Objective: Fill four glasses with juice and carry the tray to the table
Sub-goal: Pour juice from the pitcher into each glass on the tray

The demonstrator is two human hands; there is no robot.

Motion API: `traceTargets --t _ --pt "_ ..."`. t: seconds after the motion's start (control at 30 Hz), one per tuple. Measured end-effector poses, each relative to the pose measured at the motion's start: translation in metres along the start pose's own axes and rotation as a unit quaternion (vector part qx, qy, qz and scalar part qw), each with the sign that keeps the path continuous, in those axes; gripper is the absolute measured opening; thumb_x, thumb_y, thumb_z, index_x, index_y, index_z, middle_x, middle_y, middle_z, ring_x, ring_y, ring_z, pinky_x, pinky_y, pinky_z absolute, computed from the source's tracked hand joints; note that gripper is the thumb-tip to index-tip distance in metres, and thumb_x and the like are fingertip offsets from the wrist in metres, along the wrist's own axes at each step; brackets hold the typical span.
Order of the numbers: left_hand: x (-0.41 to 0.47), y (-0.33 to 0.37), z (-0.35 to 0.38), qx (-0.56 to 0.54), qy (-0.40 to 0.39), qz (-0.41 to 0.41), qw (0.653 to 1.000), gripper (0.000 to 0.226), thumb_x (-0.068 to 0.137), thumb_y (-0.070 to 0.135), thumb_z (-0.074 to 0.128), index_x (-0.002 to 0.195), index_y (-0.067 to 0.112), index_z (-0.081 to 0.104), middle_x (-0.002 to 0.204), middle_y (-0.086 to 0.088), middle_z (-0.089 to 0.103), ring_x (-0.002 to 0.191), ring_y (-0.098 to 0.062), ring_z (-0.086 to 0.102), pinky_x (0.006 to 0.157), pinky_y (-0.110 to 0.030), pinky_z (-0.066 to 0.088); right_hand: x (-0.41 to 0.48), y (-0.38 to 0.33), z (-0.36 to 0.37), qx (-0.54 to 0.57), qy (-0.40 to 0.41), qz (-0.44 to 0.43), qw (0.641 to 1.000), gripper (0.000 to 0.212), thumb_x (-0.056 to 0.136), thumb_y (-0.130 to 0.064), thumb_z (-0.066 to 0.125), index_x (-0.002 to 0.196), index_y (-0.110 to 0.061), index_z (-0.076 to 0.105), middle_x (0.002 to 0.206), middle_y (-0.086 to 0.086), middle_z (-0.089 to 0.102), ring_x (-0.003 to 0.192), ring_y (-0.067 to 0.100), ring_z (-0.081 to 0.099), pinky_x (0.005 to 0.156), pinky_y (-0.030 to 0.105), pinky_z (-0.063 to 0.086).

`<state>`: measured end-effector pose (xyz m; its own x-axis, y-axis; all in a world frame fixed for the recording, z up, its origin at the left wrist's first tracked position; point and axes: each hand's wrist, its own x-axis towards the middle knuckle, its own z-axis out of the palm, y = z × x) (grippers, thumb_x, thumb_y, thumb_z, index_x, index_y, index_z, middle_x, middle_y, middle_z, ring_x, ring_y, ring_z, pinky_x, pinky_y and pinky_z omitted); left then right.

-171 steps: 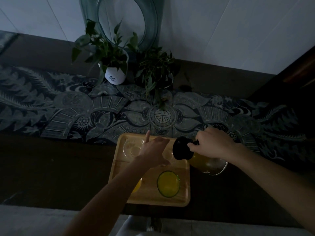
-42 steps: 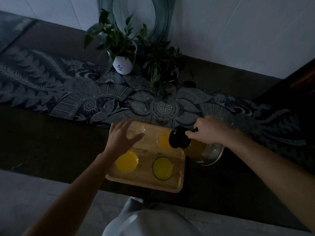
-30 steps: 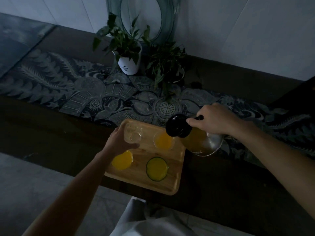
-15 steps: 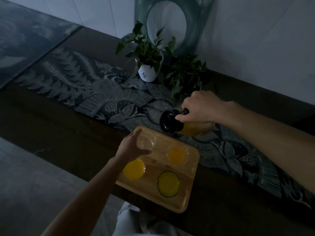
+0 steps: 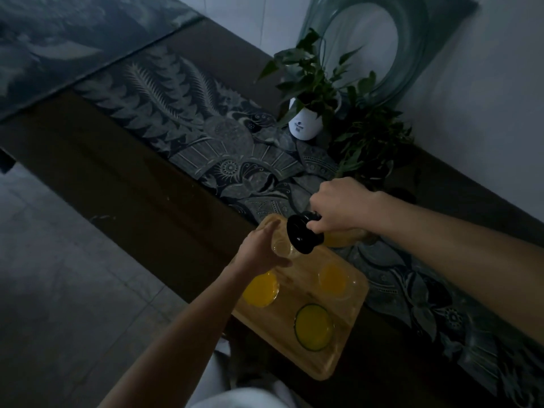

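Head view: left hand (image 5: 259, 248) holds the empty glass (image 5: 283, 248) mid-frame; right hand (image 5: 338, 206) grips the tipped jug (image 5: 306, 236) (black top touching, upper right).

A tray (image 5: 347, 353) sits on a counter (image 5: 123, 184), partly over a runner cloth (image 5: 206, 134) lying along the counter. The left hand (image 5: 259, 251) wraps around the far-left glass (image 5: 282, 247) on the tray. Just right of that hand, the right hand (image 5: 338, 206) holds a tilted jug (image 5: 338, 238), its lid (image 5: 300, 232) directly above the held glass. Nearer than the left hand stands a filled glass (image 5: 260, 288); to its right stand two more, one (image 5: 335, 279) below the jug, another (image 5: 313, 326) nearest the person. Beyond the right hand stand two potted plants (image 5: 309, 92), with a round glass dish (image 5: 362, 45) leaning on the wall behind them.
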<state>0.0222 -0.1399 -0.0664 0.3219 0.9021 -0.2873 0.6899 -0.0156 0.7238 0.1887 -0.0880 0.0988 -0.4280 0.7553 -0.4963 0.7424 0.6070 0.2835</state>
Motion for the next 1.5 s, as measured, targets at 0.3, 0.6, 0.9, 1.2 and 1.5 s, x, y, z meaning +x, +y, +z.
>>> traceTargets --t 0.3,0.6,0.9,1.2,1.5 --pt "0.003 -0.004 0.006 -0.024 0.011 0.025 0.999 0.105 0.059 0.040 0.090 0.147 0.022 0.037 0.142 0.001 0.054 0.123 -0.021 0.055 0.096 -0.034 0.048 0.010 -0.015 -0.003 -0.031 -0.037 0.000 0.999 0.049 0.091 -0.055 0.056 0.067 -0.017 0.039 0.067 -0.001 0.035 0.063 0.022 0.045 0.058 0.034 0.038" --pt "0.011 0.003 0.003 -0.019 0.023 0.028 0.999 0.104 0.057 0.042 0.089 0.146 0.023 0.039 0.139 0.004 0.056 0.123 -0.021 0.055 0.097 -0.035 0.048 0.016 -0.025 -0.017 -0.052 -0.046 -0.008 0.998 0.035 0.093 -0.046 0.057 0.079 -0.017 0.045 0.067 0.000 0.032 0.073 0.025 0.048 0.061 0.035 0.038" --pt "0.016 0.009 0.007 -0.011 0.036 0.025 0.999 0.097 0.055 0.046 0.088 0.139 0.021 0.046 0.131 0.003 0.059 0.116 -0.022 0.057 0.085 -0.030 0.045 0.017 -0.045 -0.026 -0.111 -0.046 -0.022 0.993 0.014 0.095 -0.030 0.055 0.097 -0.018 0.062 0.095 0.005 0.059 0.090 0.027 0.063 0.064 0.036 0.037" --pt "0.013 0.013 0.004 -0.019 0.051 0.029 0.998 0.098 0.052 0.053 0.087 0.138 0.026 0.046 0.129 0.005 0.062 0.116 -0.020 0.058 0.081 -0.026 0.041 0.014 -0.049 -0.033 -0.138 -0.053 -0.026 0.989 0.013 0.095 -0.030 0.055 0.087 -0.019 0.052 0.103 0.006 0.065 0.093 0.027 0.064 0.063 0.036 0.038" --pt "0.007 0.018 0.001 -0.028 0.066 0.023 0.997 0.099 0.053 0.052 0.088 0.139 0.023 0.047 0.128 0.003 0.063 0.116 -0.022 0.057 0.083 -0.030 0.044 0.003 -0.053 -0.048 -0.139 -0.042 -0.018 0.989 0.016 0.096 -0.033 0.055 0.095 -0.018 0.061 0.099 0.006 0.061 0.080 0.026 0.055 0.062 0.036 0.038"
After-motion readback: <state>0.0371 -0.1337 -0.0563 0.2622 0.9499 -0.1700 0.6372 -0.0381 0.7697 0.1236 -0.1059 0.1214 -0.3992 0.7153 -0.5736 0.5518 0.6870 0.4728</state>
